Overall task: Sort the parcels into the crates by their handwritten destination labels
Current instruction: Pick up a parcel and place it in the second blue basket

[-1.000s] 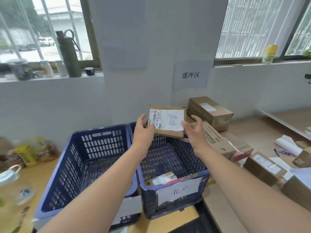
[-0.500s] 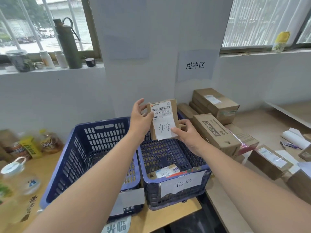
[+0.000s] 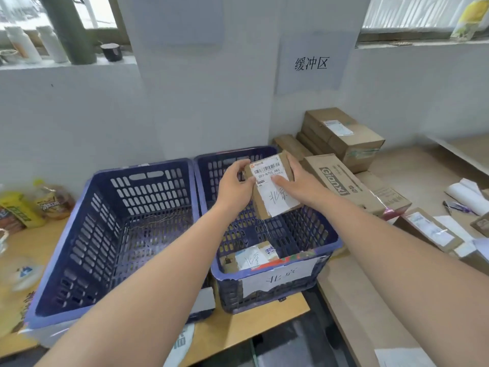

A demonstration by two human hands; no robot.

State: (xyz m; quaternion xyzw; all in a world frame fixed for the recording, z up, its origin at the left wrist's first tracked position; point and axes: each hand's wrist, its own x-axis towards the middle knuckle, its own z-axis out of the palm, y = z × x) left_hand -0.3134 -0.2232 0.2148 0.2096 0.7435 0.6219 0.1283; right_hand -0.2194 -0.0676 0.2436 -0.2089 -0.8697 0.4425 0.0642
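Small cardboard parcel (image 3: 272, 185), likely light and stiff, is hovering above the right crate (image 3: 328, 242). Left hand (image 3: 235, 185) is gripping its left edge; right hand (image 3: 300, 185) is pinching its right side, thumb on the handwritten label (image 3: 277, 200). Edges are offering the surest hold.

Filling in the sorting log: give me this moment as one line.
parcel: held over right crate | left hand: gripping | right hand: gripping | labels: both 北京

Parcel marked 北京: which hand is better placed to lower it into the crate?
Probably right. The right hand lies across the parcel above the right crate, whose front label also reads 北京. The left hand only grips the parcel's left edge.
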